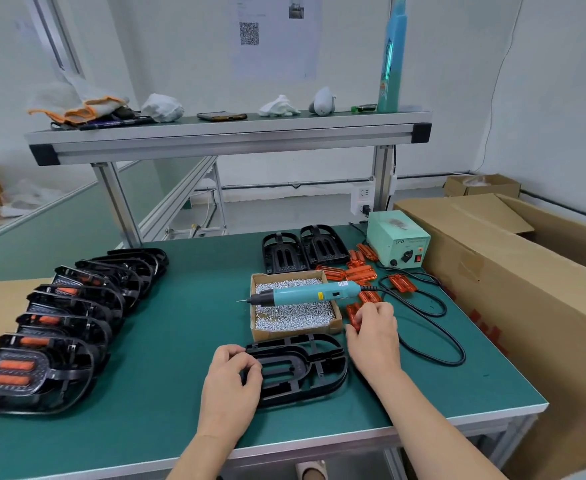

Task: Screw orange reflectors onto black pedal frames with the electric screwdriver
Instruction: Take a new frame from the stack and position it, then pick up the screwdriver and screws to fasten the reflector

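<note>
Green worktop (180, 323) w/ screw box (286, 333). Black pedal frame (298, 370) lies just in front of box, long axis left-right, left hand (230, 379) gripping its left end. Right hand (374, 337) pinches orange reflector (353, 315) just right of box.

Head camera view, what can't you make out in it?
All in the head view:
The orange reflector: mostly hidden by the right hand pinching it.
The pedal frame: left end covered by the left hand.
The wall sheet: print too small to read.
The finished pedals: blurred near the left edge, screws indistinct.
The cardboard box: cut off at the right edge, contents unseen.
</note>
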`<action>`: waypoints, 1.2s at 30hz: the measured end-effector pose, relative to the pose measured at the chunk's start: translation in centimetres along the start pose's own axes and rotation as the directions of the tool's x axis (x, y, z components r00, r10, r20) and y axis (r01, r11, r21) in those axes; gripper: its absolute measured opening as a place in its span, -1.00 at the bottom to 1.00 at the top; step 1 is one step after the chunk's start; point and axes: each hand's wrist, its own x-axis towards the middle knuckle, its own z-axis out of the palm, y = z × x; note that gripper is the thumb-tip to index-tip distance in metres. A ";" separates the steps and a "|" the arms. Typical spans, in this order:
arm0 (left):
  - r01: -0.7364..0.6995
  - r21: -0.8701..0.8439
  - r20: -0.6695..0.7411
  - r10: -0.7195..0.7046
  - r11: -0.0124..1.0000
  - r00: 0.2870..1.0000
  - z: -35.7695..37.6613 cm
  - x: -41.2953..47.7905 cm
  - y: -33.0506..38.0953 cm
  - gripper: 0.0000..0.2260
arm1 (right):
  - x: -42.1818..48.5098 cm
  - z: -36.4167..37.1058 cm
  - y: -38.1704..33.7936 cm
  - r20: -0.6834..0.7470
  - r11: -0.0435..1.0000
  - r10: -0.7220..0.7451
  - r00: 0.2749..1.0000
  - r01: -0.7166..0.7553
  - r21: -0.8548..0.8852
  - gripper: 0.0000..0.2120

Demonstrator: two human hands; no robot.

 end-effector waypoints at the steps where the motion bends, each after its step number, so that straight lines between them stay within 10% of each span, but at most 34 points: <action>1: 0.000 0.000 0.004 0.000 1.000 1.000 0.0 0.0 0.0 -0.74 | -0.1 0.0 0.1 0.003 0.999 0.017 1.000 -0.017 0.035 -0.78; 13: 0.004 -0.046 -0.004 -0.004 0.999 1.000 -0.1 -0.2 0.2 -0.83 | -2.2 -1.4 1.5 -0.091 0.859 0.127 0.988 -0.063 0.508 -0.55; 23: -0.097 -0.060 0.004 0.097 0.994 0.995 -0.1 -0.4 0.2 -0.74 | -3.2 -1.4 0.3 -0.219 0.762 -0.181 0.959 0.278 0.584 -0.46; 36: -0.192 0.024 -0.055 0.193 0.981 0.980 0.0 -0.7 0.5 -0.52 | -3.8 -1.3 -0.2 -0.078 0.690 -0.371 0.926 0.330 0.644 -0.38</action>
